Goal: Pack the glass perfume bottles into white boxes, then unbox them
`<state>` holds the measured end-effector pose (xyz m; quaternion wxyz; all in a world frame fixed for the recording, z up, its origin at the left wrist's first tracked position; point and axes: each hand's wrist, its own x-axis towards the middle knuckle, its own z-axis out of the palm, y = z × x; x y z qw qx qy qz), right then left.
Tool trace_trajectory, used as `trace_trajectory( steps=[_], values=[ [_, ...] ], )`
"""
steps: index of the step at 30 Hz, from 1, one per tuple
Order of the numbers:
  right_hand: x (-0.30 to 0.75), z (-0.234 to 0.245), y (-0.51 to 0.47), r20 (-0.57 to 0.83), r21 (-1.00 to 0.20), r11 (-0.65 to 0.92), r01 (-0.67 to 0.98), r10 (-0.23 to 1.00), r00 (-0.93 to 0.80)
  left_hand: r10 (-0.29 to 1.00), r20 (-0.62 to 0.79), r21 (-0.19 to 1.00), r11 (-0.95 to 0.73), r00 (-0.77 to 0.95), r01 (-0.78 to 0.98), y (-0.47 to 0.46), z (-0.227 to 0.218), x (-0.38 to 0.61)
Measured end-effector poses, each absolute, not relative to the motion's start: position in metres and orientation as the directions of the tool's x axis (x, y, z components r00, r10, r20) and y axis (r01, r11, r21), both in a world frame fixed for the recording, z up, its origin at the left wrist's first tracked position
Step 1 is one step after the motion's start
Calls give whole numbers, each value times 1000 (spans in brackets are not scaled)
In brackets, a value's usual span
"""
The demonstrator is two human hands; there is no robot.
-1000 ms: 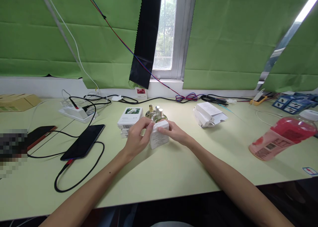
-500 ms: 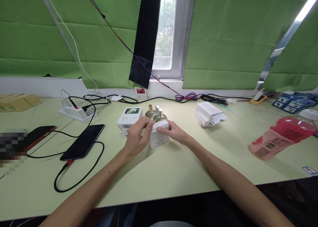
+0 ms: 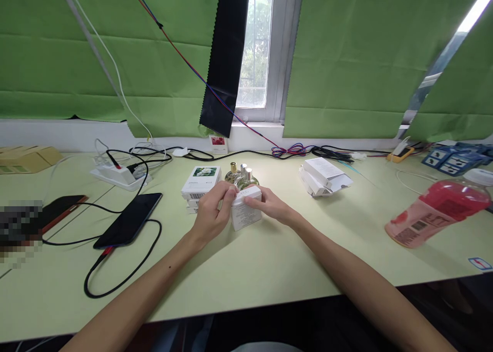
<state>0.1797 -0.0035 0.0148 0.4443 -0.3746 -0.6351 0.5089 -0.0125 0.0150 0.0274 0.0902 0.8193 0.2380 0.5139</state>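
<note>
A small white printed carton (image 3: 246, 214) stands slightly tilted between my two hands. My left hand (image 3: 213, 208) pinches its upper left edge with thumb and forefinger. My right hand (image 3: 271, 205) grips the right side, the thumb lying across the upper front and the other fingers hidden behind. Just past the carton are several perfume bottles (image 3: 242, 175) with gold and silver caps, their lower parts covered by the carton and hands. Left of them, a stack of white boxes (image 3: 201, 182) has a white-flower picture on top, partly behind my left hand.
Empty-looking white cartons (image 3: 325, 176) lie to the right. A bottle of red drink (image 3: 437, 211) leans at far right. On the left are a black phone (image 3: 129, 221) with a cable and a white power strip (image 3: 121, 175). Cables run along the wall.
Both hands stay in nearly the same place on the carton. Only a very slight shift of the left fingers at its top edge shows.
</note>
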Motion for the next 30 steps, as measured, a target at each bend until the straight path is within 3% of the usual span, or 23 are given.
trace_trajectory(
  steps=[30],
  values=[
    [180, 9, -1, 205, -976, 218, 1, 919, -336, 461, 790, 375, -885, 404, 276, 17, 24, -12]
  ],
)
